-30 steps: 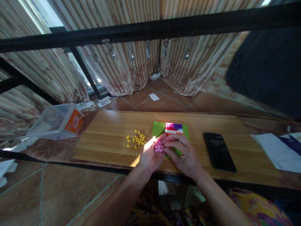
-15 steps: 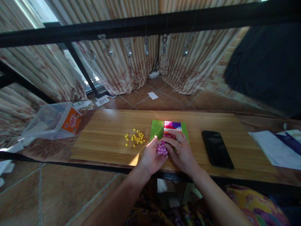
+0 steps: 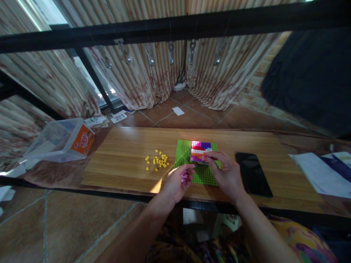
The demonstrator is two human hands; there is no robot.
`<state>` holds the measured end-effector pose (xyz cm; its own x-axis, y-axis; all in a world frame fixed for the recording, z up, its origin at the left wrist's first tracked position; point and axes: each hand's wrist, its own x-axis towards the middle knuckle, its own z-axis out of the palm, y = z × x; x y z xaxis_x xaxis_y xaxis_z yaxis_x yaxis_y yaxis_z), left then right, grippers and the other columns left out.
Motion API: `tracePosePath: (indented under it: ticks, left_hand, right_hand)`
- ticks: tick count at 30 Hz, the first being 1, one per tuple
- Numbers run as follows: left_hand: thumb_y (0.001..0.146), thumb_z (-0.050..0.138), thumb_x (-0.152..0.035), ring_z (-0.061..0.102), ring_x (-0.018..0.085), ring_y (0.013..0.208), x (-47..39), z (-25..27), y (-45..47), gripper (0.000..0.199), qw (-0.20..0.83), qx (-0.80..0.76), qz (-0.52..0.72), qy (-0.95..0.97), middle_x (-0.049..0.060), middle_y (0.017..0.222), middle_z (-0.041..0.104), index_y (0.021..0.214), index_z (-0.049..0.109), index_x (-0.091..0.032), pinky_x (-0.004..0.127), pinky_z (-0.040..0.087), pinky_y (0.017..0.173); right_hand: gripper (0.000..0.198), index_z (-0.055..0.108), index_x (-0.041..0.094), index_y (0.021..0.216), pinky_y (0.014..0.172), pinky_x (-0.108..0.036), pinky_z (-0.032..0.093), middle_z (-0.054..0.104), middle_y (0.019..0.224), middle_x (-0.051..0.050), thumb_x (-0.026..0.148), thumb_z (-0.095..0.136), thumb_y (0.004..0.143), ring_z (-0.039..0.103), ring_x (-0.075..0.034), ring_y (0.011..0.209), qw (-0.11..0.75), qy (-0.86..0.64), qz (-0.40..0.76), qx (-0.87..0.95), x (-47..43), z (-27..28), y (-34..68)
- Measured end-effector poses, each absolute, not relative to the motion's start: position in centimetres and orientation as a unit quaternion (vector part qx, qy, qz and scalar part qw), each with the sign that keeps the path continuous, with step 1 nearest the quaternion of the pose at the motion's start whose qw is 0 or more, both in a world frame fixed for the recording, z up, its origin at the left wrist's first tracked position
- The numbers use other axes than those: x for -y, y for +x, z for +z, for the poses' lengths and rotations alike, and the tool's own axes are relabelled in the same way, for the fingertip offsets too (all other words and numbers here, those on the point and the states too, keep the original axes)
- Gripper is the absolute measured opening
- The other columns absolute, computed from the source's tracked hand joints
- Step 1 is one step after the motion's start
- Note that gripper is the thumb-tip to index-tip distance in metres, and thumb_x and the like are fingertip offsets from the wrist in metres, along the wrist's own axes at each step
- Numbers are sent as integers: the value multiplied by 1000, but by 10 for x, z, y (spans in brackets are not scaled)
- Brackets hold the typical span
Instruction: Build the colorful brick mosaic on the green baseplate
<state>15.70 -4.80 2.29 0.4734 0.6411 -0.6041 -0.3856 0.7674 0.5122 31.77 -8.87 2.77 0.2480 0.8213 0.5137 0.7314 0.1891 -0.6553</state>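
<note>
Cupped around a small heap of pink building bricks (image 3: 184,176), my left hand (image 3: 175,182) is at the front left edge of the green baseplate (image 3: 182,148). On that plate stands a block of bricks (image 3: 201,151) in red, purple, white, orange and pink rows. My right hand (image 3: 226,175) has thumb and forefinger pinched at the block's right front edge; whatever is between the fingertips is too small to make out. Several loose yellow bricks (image 3: 160,160) lie on the wooden board left of the plate.
A black phone (image 3: 253,173) lies on the wooden board (image 3: 123,153) to the right. A clear plastic box (image 3: 59,140) with an orange label stands at the left. White papers (image 3: 323,173) are at the far right. A dark metal bar (image 3: 170,31) crosses above.
My right hand has moved from the pink bricks in my left palm to the right edge of the brick block. My left fingers have curled further round the pink bricks.
</note>
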Motion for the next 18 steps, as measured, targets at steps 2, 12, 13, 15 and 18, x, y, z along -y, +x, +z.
tracePosePath:
  ticks: [2,12,13,15,18]
  left_hand:
    - [79,58,-21,43,2,46,49,24,156,17,834,-424,302,182,1,66,56,88,66,-9,14,26,40]
    - [78,57,-30,29,2,42,42,30,175,24,774,-426,328,333,-5,56,44,93,65,-14,18,12,42]
    - [78,57,-30,27,2,42,42,29,177,24,767,-431,330,343,-5,55,43,94,65,-15,18,12,42]
    - [77,58,-31,27,3,42,42,28,181,24,751,-440,334,361,-5,54,44,93,67,-15,19,13,43]
    - [79,57,-31,27,4,42,41,24,185,22,737,-443,330,389,-5,52,44,91,69,-16,20,16,44]
  right_hand:
    - [16,66,22,90,77,-34,52,68,91,-5,29,51,89,64,-20,85,470,-642,43,605,87,28,324]
    - [26,69,21,99,80,-39,48,64,96,-8,22,44,92,58,-22,89,361,-604,-7,710,68,17,323]
    - [26,69,21,100,81,-40,47,65,96,-8,22,44,92,56,-22,89,344,-603,-14,719,66,16,323]
    - [25,68,22,103,82,-41,46,65,95,-8,22,46,91,55,-23,88,318,-609,-20,727,64,16,323]
    - [26,66,22,107,82,-43,44,65,94,-8,22,46,90,53,-25,88,302,-617,-13,727,62,18,324]
